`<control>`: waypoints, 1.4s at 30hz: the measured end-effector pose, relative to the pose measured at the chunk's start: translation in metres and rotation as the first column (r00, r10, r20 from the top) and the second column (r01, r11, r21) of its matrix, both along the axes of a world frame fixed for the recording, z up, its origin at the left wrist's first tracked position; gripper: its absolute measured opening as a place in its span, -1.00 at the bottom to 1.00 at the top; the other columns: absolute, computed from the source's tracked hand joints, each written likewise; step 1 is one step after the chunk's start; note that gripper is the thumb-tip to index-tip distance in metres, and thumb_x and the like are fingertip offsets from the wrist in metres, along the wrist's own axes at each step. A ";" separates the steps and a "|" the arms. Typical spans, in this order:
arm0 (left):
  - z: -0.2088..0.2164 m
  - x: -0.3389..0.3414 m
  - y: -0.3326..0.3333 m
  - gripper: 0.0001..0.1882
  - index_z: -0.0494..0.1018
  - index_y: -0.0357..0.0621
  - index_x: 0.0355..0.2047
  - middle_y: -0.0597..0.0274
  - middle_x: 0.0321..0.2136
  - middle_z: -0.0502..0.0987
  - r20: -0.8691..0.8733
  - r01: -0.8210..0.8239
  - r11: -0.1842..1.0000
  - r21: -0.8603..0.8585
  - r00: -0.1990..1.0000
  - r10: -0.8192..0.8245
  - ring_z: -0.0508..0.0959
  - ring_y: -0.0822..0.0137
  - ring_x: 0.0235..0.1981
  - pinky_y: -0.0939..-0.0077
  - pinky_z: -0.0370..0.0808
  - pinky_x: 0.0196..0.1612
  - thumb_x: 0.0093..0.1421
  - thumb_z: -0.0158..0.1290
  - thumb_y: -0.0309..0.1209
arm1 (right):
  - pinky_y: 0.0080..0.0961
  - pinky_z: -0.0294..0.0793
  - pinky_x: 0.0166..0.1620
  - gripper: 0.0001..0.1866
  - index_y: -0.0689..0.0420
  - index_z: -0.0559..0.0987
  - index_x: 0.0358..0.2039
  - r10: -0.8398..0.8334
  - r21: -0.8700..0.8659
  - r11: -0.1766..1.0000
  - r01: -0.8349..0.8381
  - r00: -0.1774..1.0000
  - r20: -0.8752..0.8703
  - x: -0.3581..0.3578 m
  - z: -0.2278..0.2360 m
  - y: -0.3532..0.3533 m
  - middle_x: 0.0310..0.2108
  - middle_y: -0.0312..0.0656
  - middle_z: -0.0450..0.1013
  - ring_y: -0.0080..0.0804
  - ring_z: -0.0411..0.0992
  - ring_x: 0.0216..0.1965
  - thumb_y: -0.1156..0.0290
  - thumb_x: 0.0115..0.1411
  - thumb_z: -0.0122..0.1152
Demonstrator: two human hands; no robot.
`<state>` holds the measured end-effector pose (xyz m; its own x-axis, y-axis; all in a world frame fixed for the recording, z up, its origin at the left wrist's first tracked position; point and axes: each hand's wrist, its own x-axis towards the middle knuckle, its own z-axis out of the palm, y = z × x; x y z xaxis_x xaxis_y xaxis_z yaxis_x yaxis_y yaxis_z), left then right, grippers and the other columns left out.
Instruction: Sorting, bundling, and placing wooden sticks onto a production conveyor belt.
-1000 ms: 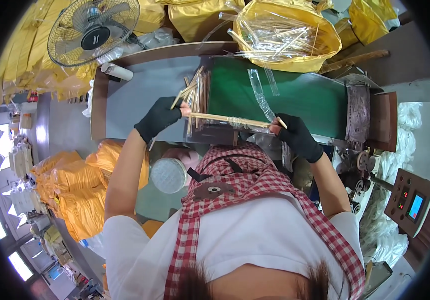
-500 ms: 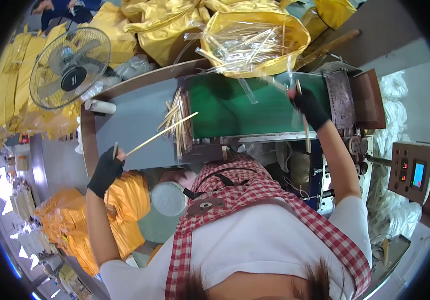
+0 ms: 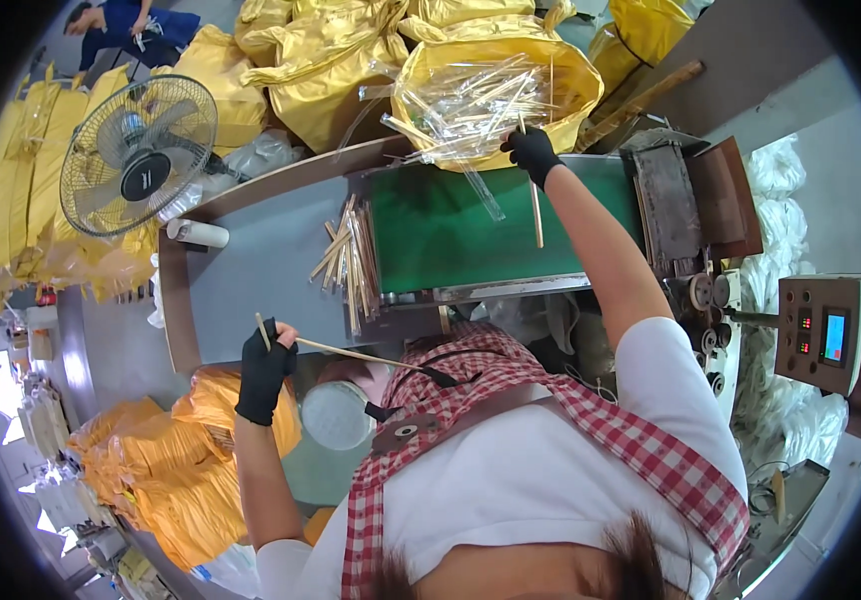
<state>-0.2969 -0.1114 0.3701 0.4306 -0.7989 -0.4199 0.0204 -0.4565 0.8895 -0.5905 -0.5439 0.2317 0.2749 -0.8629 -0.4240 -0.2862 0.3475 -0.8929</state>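
Note:
My left hand (image 3: 269, 372), in a black fingerless glove, is closed on wooden chopsticks (image 3: 351, 354); one points right toward my apron, and a shorter length pokes up from the fist. At the near edge of the yellow sack (image 3: 588, 105), my gloved right hand (image 3: 534, 157) grips a chopstick (image 3: 538, 215) that sticks out above and below the fingers. Loose chopsticks and clear plastic sleeves (image 3: 486, 190) fill the sack, some hanging over its rim. Between my hands, a pile of chopsticks (image 3: 354, 262) lies on the grey tabletop (image 3: 261, 290) beside the green belt (image 3: 491, 235).
A fan (image 3: 141, 155) stands at the left, near a white roll (image 3: 199, 233). A control box (image 3: 821, 335) is at the right. Orange sacks (image 3: 166, 480) and a round stool (image 3: 338, 415) sit below the table. Another person (image 3: 131, 35) is at the far left.
My right hand has moved left and away from me, from above the green belt to the sack's rim. My left hand has come nearer to me and rightward, its long chopstick now tilting down to the right.

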 end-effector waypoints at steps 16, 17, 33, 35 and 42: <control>-0.002 -0.097 -0.159 -0.68 0.32 -0.11 -0.46 0.32 -0.63 0.33 -0.303 0.147 0.926 -0.348 0.917 -0.260 0.33 0.47 -0.62 0.56 0.27 -0.50 0.33 -0.14 -0.16 | -0.67 0.50 -0.20 -0.47 0.37 0.42 0.00 0.065 0.143 0.887 -0.439 0.425 0.903 -0.016 0.083 0.102 -0.23 -0.13 0.53 -0.51 0.50 -0.33 0.11 0.29 -0.04; -0.006 -0.101 -0.161 -0.68 0.32 -0.11 -0.46 0.32 -0.63 0.33 -0.308 0.161 0.925 -0.343 0.912 -0.272 0.33 0.47 -0.62 0.56 0.27 -0.50 0.33 -0.14 -0.16 | -0.67 0.50 -0.15 -0.48 0.37 0.43 0.00 0.065 0.143 0.896 -0.421 0.441 0.895 -0.025 0.081 0.101 -0.22 -0.11 0.53 -0.50 0.51 -0.29 0.12 0.28 -0.03; -0.054 -0.235 -0.092 -0.79 0.45 -0.11 -0.25 0.37 -0.49 0.47 -0.636 0.205 0.979 -0.003 0.755 -0.159 0.49 0.51 -0.47 0.66 0.42 -0.39 0.22 0.04 -0.25 | -0.49 0.33 -0.52 -0.70 0.09 0.53 -0.30 0.067 0.350 0.901 -0.257 0.878 0.475 -0.039 0.028 0.218 -0.52 -0.30 0.39 -0.48 0.33 -0.54 0.12 0.23 0.06; -0.058 -0.237 -0.080 -0.82 0.44 -0.12 -0.25 0.37 -0.48 0.48 -0.552 0.259 0.964 -0.059 0.796 -0.247 0.51 0.49 -0.44 0.64 0.44 -0.35 0.23 0.03 -0.29 | -0.48 0.32 -0.53 -0.72 0.07 0.54 -0.34 -0.120 0.476 0.865 -0.156 0.857 0.500 -0.037 0.030 0.241 -0.53 -0.34 0.37 -0.52 0.30 -0.56 0.12 0.22 0.08; -0.081 -0.189 -0.112 -0.74 0.40 -0.13 -0.09 0.25 -0.33 0.48 -0.854 0.079 0.962 -0.260 0.445 -0.267 0.51 0.37 -0.30 0.52 0.48 -0.25 0.25 0.01 -0.31 | -0.62 0.38 -0.26 -0.48 0.15 0.52 -0.22 0.281 -0.207 0.952 -0.223 0.907 0.314 -0.050 0.051 0.235 -0.40 -0.25 0.50 -0.52 0.44 -0.37 -0.12 0.19 0.04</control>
<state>-0.4855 -0.2235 0.2888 -0.2461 -0.9041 -0.3494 0.7660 -0.4023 0.5014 -0.6405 -0.3093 0.2825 0.5935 -0.7946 -0.1279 -0.0184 0.1455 -0.9892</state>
